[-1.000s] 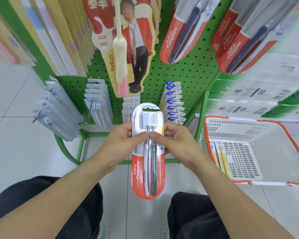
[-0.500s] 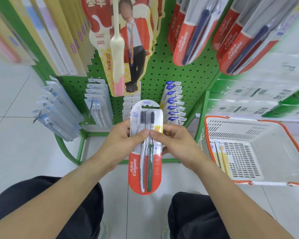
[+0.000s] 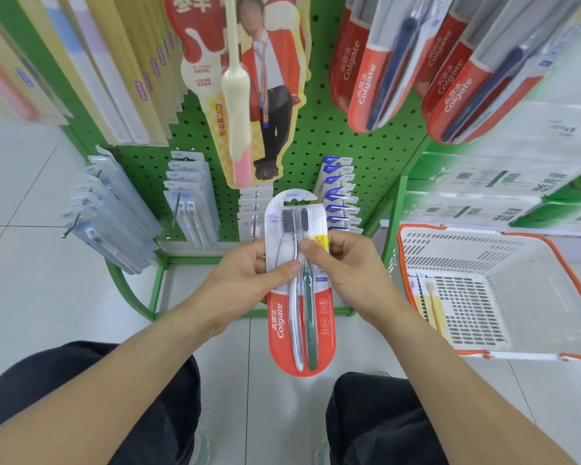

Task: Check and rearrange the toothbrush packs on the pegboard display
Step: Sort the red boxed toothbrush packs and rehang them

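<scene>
I hold a red and white Colgate toothbrush pack (image 3: 299, 333) upright in front of the green pegboard (image 3: 336, 156). It shows a grey and a dark green brush, front side toward me. My left hand (image 3: 245, 280) grips its left edge with the thumb across the front. My right hand (image 3: 346, 266) pinches its right edge, thumb on the front. More Colgate packs (image 3: 369, 72) hang at the upper right. A large card pack with a cream brush (image 3: 245, 105) hangs at the top centre.
Clear packs (image 3: 114, 216) hang on hooks at the lower left, blue-tipped packs (image 3: 341, 203) at the lower right of the board. A white basket with orange rim (image 3: 483, 286) stands on the floor at right, a yellow brush pack inside. Green frame legs (image 3: 155, 290) stand below.
The pack was turned from its back side to its front side, so the dark bristles and Colgate lettering face me. Both hands kept their hold and the pack rose slightly.
</scene>
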A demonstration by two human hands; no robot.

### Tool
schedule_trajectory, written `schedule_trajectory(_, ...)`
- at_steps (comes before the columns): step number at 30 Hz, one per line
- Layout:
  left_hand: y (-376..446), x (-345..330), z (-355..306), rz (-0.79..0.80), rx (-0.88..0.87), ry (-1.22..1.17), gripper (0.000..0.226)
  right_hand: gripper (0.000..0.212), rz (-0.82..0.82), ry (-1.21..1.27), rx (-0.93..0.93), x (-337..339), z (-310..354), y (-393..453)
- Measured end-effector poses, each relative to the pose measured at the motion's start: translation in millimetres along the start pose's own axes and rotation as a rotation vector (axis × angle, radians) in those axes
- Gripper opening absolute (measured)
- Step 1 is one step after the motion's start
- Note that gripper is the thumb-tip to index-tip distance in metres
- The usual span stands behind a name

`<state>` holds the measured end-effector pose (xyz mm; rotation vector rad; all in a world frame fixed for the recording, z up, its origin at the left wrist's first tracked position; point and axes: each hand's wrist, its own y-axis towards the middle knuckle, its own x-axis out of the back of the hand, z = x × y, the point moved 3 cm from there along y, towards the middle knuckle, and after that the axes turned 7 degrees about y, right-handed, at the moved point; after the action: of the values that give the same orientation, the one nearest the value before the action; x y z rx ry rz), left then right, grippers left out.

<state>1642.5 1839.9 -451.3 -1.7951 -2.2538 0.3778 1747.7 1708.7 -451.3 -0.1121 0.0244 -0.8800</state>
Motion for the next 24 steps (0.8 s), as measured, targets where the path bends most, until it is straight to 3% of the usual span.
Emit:
schedule_trajectory(4,1.0,3.0,2.2,-0.079,-0.029,0.005,0.031,0.015,0.063,0.065,-0.086,0.7,1.8,-2.3)
schedule_trajectory(7,2.3,7.8,1.7,-0.154,-0.051,-0.013,0.036,0.032,0.121,0.151,-0.165,-1.6,1.8,-4.5)
schedule_trajectory(13,2.1,7.5,3.0,-0.064,-0.054,0.021,0.050,0.027,0.043,0.214,-0.171,-1.2,2.9,-1.4)
schedule_trajectory(20,0.6,8.0,2.3,-0.124,-0.057,-0.035,0.050,0.035,0.144,0.212,-0.205,-0.8,8.6,-4.7)
schedule_trajectory(24,1.2,6.5,1.4,-0.011,0.011,0.011,0.048,0.035,0.070,0.224,-0.189,-0.2,8.7,-5.7)
